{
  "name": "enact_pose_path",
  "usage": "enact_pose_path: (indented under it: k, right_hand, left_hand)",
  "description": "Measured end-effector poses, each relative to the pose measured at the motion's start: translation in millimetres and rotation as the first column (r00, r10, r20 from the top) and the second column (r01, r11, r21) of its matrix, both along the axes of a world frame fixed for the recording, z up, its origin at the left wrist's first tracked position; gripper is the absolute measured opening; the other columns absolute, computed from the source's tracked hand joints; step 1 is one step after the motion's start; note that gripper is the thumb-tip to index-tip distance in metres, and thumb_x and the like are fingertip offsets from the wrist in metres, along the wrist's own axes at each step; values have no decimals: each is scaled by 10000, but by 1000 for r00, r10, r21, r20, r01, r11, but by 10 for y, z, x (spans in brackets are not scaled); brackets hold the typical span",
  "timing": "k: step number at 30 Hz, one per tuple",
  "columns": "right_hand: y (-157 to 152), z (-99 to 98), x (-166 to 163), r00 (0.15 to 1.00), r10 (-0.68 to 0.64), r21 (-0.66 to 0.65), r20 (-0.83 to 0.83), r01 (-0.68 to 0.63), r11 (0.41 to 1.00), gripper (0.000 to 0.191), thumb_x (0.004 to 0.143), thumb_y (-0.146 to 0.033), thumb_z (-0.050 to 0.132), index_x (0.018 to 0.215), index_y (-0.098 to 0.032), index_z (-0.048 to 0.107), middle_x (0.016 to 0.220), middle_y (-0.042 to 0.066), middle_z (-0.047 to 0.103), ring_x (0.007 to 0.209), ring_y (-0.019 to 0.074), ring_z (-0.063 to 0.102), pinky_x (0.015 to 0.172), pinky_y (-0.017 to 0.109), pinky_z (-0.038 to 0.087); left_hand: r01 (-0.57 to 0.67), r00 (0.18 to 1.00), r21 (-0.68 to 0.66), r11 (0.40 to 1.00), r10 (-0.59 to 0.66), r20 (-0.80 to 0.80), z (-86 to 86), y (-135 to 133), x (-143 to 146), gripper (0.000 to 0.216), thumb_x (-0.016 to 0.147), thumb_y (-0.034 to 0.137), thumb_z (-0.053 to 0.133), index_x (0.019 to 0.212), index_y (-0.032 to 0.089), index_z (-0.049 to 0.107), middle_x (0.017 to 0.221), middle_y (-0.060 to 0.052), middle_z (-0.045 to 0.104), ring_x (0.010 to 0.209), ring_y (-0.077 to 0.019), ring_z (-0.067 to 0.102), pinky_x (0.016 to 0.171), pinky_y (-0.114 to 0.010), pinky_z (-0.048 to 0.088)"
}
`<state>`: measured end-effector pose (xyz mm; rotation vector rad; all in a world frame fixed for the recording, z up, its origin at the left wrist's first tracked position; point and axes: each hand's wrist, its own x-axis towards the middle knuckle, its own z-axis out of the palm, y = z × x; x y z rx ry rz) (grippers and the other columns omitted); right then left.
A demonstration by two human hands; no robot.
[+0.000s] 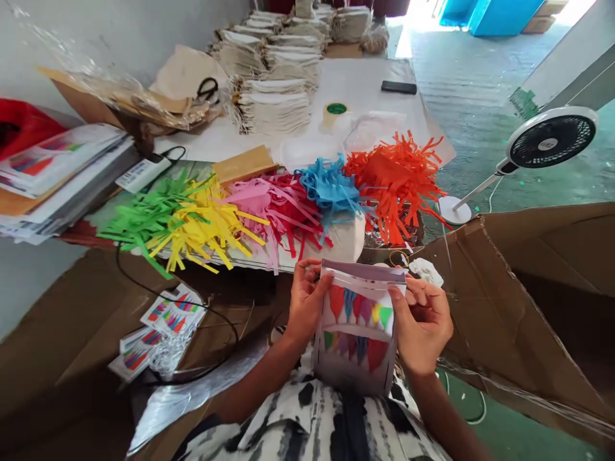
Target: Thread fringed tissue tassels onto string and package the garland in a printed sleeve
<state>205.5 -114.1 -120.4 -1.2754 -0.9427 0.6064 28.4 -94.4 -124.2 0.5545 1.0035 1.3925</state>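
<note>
A white printed card (358, 323) with pictures of coloured tassels is between my two hands, close to my body; its top part is folded over. My left hand (308, 304) pinches the card's upper left corner between thumb and fingers. At the upper right corner, my right hand (423, 323) grips it the same way. Beyond the card, along the table's near edge, lie bunches of cut strips: green (148, 214), yellow (206, 221), pink (252, 202), dark red (298, 214), blue (331, 186) and orange (396, 176).
Stacks of pale cloth bundles (273, 105), a tape roll (335, 114) and a black phone (398, 87) are on the table (355, 80). Printed cards (175, 310) lie low on the left. A fan (552, 137) stands right, above an open cardboard box (500, 282).
</note>
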Motion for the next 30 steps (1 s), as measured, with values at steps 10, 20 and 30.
enact_pose_path:
  k: [10, 20, 30]
  right_hand:
    - [7, 155, 297, 973, 133, -43, 187, -127, 991, 212, 851, -292, 871, 1026, -220, 776, 952, 19, 760, 779, 147, 689, 733, 286, 578]
    - [69, 194, 496, 951, 216, -43, 222, -212, 976, 103, 949, -264, 769, 850, -240, 783, 944, 27, 783, 928, 204, 720, 848, 340, 553]
    - [99, 191, 526, 973, 214, -20, 83, -213, 977, 300, 831, -262, 898, 1100, -283, 766, 892, -14, 732, 811, 171, 694, 759, 309, 546]
  left_hand:
    - [7, 976, 152, 988, 26, -215, -47, -10, -102, 348, 869, 419, 865, 1128, 249, 705, 953, 13, 755, 783, -94, 698, 727, -184, 538]
    - [53, 998, -125, 991, -49, 29, 69, 139, -243, 377, 732, 471, 942, 912, 162, 823, 917, -63, 822, 769, -171, 755, 729, -264, 596]
    - [452, 888, -96, 887, -438, 143, 285, 365, -430, 200, 781, 300, 901, 932, 188, 833, 967, -41, 772, 814, -139, 723, 738, -224, 577]
